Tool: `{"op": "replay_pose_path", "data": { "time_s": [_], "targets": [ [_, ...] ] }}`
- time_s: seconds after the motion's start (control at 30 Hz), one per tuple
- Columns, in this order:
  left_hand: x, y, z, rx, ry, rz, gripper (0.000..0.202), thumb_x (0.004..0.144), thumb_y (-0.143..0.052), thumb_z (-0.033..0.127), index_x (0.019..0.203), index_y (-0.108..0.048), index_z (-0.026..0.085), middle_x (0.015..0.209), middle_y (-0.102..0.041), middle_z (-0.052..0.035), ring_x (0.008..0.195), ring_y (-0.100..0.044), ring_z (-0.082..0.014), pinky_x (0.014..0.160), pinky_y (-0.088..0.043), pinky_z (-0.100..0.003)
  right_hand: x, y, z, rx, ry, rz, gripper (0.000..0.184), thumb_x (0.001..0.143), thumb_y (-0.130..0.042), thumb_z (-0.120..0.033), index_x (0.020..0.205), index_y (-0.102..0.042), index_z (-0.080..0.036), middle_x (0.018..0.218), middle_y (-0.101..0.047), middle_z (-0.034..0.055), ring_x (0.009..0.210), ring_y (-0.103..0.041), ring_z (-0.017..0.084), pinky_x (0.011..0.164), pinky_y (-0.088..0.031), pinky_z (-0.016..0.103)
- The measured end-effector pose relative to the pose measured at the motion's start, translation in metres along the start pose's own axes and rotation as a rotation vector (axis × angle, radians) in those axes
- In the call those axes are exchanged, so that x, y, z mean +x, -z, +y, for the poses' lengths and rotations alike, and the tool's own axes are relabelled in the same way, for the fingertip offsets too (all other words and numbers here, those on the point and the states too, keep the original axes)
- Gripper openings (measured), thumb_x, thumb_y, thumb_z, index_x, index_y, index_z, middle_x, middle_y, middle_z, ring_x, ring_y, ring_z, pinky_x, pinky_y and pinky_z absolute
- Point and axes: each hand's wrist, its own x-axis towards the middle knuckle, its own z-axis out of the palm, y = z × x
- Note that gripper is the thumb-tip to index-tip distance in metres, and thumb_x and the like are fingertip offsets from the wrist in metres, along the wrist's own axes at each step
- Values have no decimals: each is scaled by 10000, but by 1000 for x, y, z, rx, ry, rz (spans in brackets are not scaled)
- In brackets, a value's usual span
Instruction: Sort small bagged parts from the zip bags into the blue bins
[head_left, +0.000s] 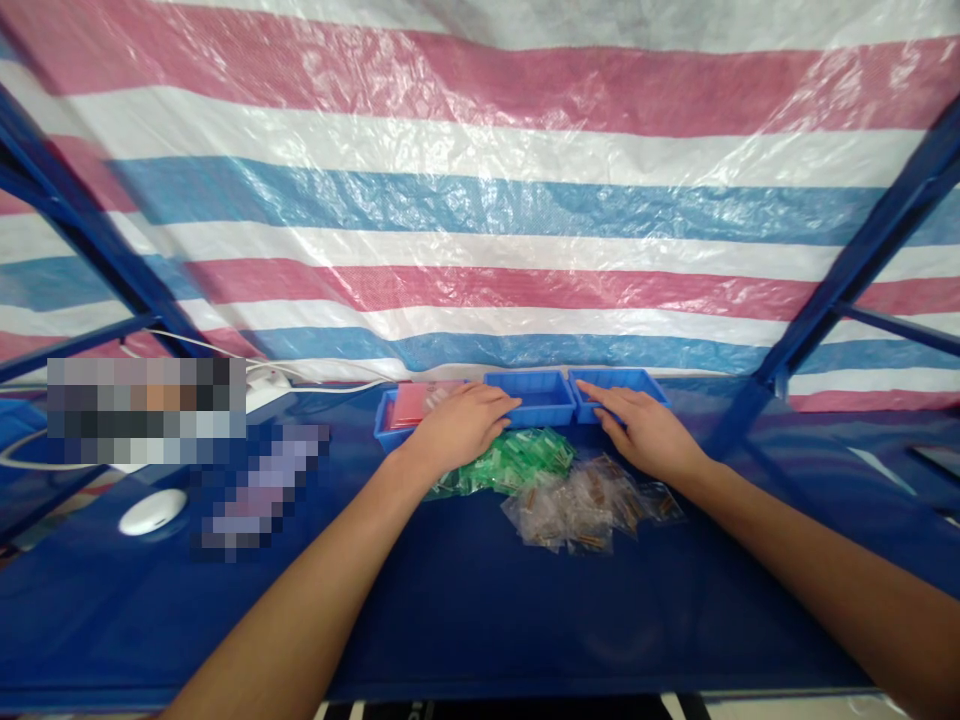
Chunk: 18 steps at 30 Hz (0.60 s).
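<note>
Three small blue bins stand in a row. My left hand [466, 425] lies palm down with its fingers stretched out, by the front edge of the middle bin [551, 414] and partly over the left bin [384, 420]. In the left bin are red packets [412, 402]. My right hand [641, 425] is over the front of the right bin [637, 378], index finger reaching to its rim and thumb apart. No held object shows in either hand. Between the hands lie a pile of green packets [525, 458] and clear plastic bags [577, 505] with brownish pieces inside.
The blue table [480, 620] carries a white oval object [152, 511] on the left, near a blurred-out item and white cables [330, 388]. Blue metal posts [847, 260] flank a striped plastic sheet [525, 230] behind. A dark flat object [937, 460] lies far right.
</note>
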Motion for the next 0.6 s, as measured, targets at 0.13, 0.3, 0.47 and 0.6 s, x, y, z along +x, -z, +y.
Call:
{"op": "replay_pose_path", "data": {
  "time_s": [0.13,0.3,0.47,0.6],
  "targets": [
    [-10,8,6,-28,69,101,405,1064,-461,257,1436,-619,229,1396,-661,-101,1313,-601,-250,1157,-456,-429,1,6,-8,-9,15,-35,595,1061,-438,-270,1650,-367,-318,1352,-694,110,1195,-667,323,1014,-551,519],
    [-20,24,4,4,214,209,406,1066,-444,268,1434,-604,204,1403,-646,-110,1305,-583,-270,1169,-443,-471,2,8,-10,-65,97,-117,631,1035,-447,-191,1641,-381,-351,1455,-619,115,1283,-608,333,1054,-500,541],
    [-39,40,-8,124,448,157,362,1034,-512,353,1331,-669,217,1319,-671,-111,1272,-576,-306,1133,-451,-464,-1,3,-5,-87,115,-124,587,1049,-453,-207,1617,-425,-355,1446,-614,112,1278,-601,329,1059,-485,544],
    [-62,42,-19,211,641,130,506,1012,-536,513,1408,-612,207,1350,-636,-151,1260,-562,-356,1104,-445,-498,-5,2,-5,-74,119,-108,564,1071,-452,-261,1624,-405,-360,1429,-624,106,1252,-620,319,1040,-504,523]
  ]
}}
